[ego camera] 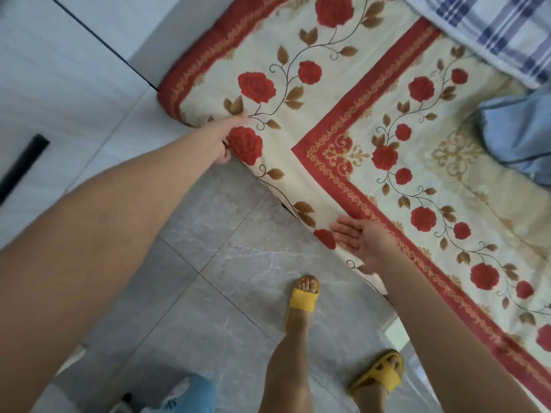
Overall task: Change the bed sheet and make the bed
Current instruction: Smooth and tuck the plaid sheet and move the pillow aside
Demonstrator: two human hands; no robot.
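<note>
Head view: my left hand (228, 141) pinches the sheet (328, 120) edge, centre-left; my right hand (362, 241) hovers open, empty. Sheet looks soft, light; best gripped along its hem.

text: none readable | labels: none | numbers: none
</note>
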